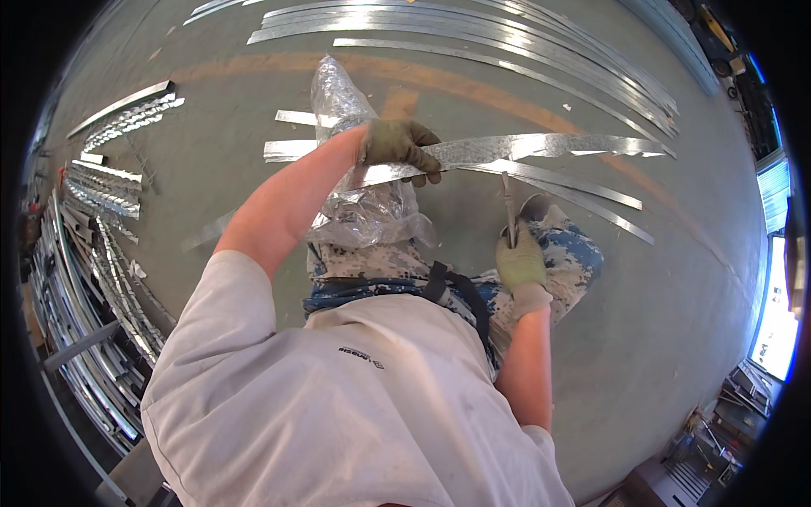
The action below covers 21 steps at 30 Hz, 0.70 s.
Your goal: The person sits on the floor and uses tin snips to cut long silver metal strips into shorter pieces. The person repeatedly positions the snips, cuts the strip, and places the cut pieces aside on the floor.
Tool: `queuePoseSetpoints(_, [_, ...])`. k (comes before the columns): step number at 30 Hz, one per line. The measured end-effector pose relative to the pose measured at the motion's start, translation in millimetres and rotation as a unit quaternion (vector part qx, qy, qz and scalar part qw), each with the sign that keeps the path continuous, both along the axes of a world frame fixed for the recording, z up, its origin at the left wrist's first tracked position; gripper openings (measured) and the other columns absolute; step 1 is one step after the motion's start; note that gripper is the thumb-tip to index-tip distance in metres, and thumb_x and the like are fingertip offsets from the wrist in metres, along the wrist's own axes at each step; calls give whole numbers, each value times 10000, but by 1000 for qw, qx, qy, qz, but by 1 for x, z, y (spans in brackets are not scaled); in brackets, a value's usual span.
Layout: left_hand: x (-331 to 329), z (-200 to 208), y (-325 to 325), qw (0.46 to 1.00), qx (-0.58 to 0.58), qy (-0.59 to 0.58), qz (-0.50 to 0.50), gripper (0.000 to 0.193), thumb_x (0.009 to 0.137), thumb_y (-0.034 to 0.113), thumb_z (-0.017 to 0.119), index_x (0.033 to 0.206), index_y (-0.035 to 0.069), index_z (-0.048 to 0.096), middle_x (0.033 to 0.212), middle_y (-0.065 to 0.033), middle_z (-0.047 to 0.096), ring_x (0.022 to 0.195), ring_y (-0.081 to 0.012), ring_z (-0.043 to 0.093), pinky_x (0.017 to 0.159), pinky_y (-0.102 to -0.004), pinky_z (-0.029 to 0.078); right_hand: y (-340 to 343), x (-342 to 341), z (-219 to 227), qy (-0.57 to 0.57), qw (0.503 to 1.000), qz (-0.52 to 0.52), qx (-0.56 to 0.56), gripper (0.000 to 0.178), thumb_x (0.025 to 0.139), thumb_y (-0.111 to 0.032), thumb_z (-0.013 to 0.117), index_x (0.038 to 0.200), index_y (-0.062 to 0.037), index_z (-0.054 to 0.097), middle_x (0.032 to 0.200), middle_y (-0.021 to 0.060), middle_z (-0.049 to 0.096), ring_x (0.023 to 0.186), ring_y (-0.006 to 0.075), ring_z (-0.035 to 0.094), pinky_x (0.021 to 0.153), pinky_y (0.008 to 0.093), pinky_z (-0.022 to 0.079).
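My left hand [401, 145], in a dark work glove, closes around a long, shiny metal strip [524, 146]. The strip reaches out to the right, its far end bent and uneven. My right hand [520, 260], in a paler glove, grips a slim metal hand tool like tin snips [509, 203]. Its tip points away from me, just below the strips, and I cannot tell whether it touches them. Two narrower metal strips [583, 188] fan out beneath the held one. Clear plastic wrap [372, 211] covers my left leg below the left hand.
Long flat metal strips [456, 29] lie across the floor ahead. Jagged metal offcuts [110, 190] and a heap of metal profiles [80, 313] occupy the left side. Blue-grey panels [667, 38] stand at the far right. Racks and tools [710, 448] sit at the lower right.
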<state>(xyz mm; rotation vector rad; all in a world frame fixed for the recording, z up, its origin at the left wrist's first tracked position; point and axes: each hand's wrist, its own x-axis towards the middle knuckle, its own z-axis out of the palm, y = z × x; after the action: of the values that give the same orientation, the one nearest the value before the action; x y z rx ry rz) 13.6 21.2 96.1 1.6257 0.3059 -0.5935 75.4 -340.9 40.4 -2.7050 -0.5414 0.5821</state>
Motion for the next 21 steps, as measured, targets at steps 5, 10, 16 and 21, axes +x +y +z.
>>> queuePoseSetpoints(5, [15,-6,3,1000,-13,2,-10,409,1106,389,773,1309,36,800,1138,-58,868,908,-139,802,825,-333,631,18,-33,6,241,955,-20,169,377,1080,-328,763,1347,-65,727,885,39,700,811,176,673,756,376,562])
queuePoseSetpoints(10, [42,-27,4,998,-43,-35,-9,405,1116,383,773,1326,39,811,1094,-47,868,942,-133,801,852,-333,633,33,-37,8,259,952,22,162,618,1068,-317,732,1604,-35,609,1107,212,783,1025,370,762,963,446,586])
queuePoseSetpoints(16, [42,-31,3,998,-10,-60,-12,409,1112,353,786,1373,39,808,1127,-29,866,946,-101,764,841,-300,611,41,-30,7,245,956,26,158,629,1073,-333,735,1604,-23,603,1144,240,785,1069,425,760,988,463,584])
queuePoseSetpoints(21, [40,-36,2,996,-33,-87,12,435,1101,327,804,1416,28,791,1163,-28,865,991,-101,759,855,-294,611,50,-29,12,258,950,36,172,645,1076,-359,734,1605,-15,600,1156,245,789,1090,429,761,1005,475,580])
